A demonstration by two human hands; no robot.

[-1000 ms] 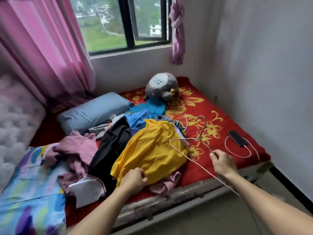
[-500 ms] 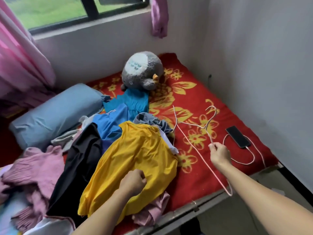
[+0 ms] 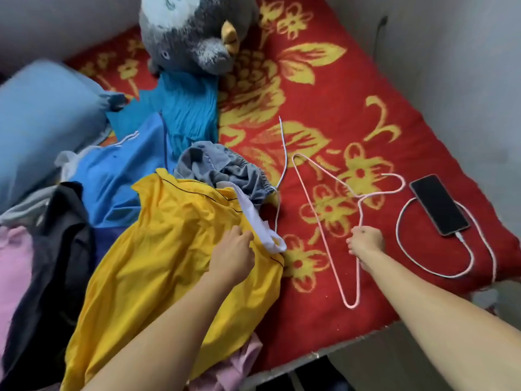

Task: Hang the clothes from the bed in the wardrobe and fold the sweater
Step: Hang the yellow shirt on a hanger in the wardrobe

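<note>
Fingers of my right hand curl round the pink hanger, flat on the bed; my left hand pinches the yellow shirt atop the clothes pile beside it. Both grips ready hanger for neckline, I judge.

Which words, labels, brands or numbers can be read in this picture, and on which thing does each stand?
None can be read.
The phone screen is dark and blank.
The blue marks on the plush toy are too blurred to tell.
The yellow garment shows no print.
</note>
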